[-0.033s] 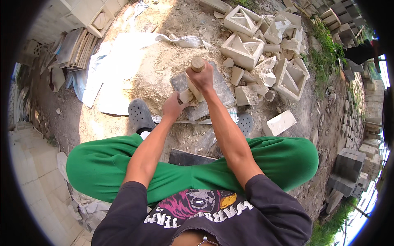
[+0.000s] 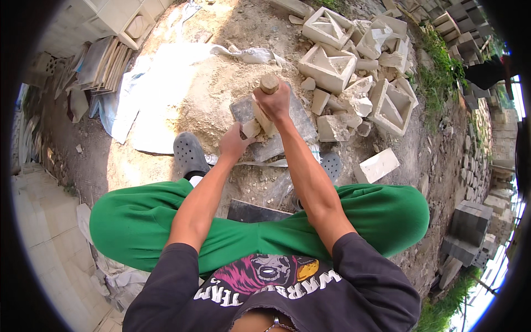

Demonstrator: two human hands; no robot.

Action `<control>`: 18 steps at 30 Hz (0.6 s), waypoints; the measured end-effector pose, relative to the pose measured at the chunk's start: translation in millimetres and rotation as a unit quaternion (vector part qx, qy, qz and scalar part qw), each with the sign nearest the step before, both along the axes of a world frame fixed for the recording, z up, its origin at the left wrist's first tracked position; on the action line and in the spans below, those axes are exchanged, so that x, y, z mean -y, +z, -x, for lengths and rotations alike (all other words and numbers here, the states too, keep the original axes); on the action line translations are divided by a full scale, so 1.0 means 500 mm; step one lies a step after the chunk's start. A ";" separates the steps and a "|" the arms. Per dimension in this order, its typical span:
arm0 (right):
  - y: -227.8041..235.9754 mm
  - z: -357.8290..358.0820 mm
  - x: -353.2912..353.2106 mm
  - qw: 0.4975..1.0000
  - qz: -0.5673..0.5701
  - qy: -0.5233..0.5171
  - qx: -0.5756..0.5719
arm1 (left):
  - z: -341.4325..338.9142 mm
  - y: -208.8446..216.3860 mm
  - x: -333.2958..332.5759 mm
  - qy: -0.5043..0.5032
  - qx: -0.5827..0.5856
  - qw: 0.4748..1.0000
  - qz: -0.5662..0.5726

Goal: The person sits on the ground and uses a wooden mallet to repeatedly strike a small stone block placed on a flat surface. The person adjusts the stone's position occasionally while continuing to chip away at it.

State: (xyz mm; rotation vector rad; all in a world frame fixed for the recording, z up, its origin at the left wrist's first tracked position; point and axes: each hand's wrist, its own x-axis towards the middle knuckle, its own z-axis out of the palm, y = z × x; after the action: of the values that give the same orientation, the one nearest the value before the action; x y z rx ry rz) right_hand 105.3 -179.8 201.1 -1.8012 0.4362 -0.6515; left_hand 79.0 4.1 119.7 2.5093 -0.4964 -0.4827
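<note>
Right grip [image 2: 273, 102] clamped on handle [image 2: 269, 83], left grip [image 2: 234, 143] on chunk [image 2: 251, 129], rubble [image 2: 333, 128] near slab [image 2: 301, 117] edge

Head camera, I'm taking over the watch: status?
Right hand gripping round wooden handle. Left hand holding pale stone chunk by grey slab. Broken blocks to right, apart from hands.

I observe remotely bare brown earthen ground [image 2: 420, 160], sunlit toward the upper left and shaded at right. Green leafy grass [image 2: 434, 83] borders the right; pale rectangular masonry [image 2: 52, 218], possibly a wall, curves along the lower left.
</note>
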 end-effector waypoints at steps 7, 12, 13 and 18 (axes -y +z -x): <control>0.085 -0.018 0.034 0.993 -0.070 0.025 0.090 | -0.001 -0.020 -0.002 0.014 0.023 1.000 -0.002; 0.023 -0.007 0.008 0.998 -0.018 0.011 0.060 | -0.002 -0.024 0.000 0.001 0.044 0.999 0.031; -0.019 0.000 -0.008 0.999 0.008 -0.008 0.039 | -0.004 -0.024 0.004 -0.003 0.040 0.999 0.034; -0.027 -0.017 0.024 0.996 -0.082 0.025 0.022 | -0.015 -0.026 -0.007 -0.001 -0.018 1.000 0.010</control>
State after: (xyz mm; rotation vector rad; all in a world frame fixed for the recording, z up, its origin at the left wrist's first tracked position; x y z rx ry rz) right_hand 113.8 -191.7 187.5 -1.6346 0.4010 -0.6027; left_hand 86.7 7.5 106.5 2.4773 -0.4872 -0.5205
